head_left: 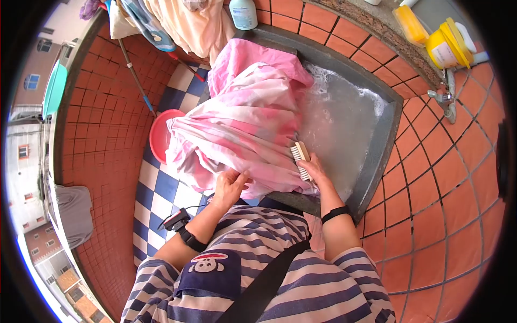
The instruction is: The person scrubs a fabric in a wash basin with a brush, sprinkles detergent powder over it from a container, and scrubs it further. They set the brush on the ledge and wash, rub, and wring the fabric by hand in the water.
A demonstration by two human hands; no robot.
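Observation:
A large pink and white cloth (242, 118) lies bunched over the left part of a dark stone sink (392, 129) and hangs down its side. My right hand (313, 168) grips a scrubbing brush (299, 156) with a pale back and white bristles, at the cloth's right edge. The bristles face left, toward the cloth. At the cloth's near edge, my left hand (231, 185) has its fingers curled and pinched on the fabric. Cloudy, soapy water (344, 129) fills the sink to the right of the cloth.
A pink basin (159, 137) sits on the blue and white tiled floor at left. A tap (442, 98) is on the right wall. A bottle (243, 14), yellow tub (448, 46) and yellow soap box (410, 26) stand behind the sink. Clothes (188, 27) hang at the back left.

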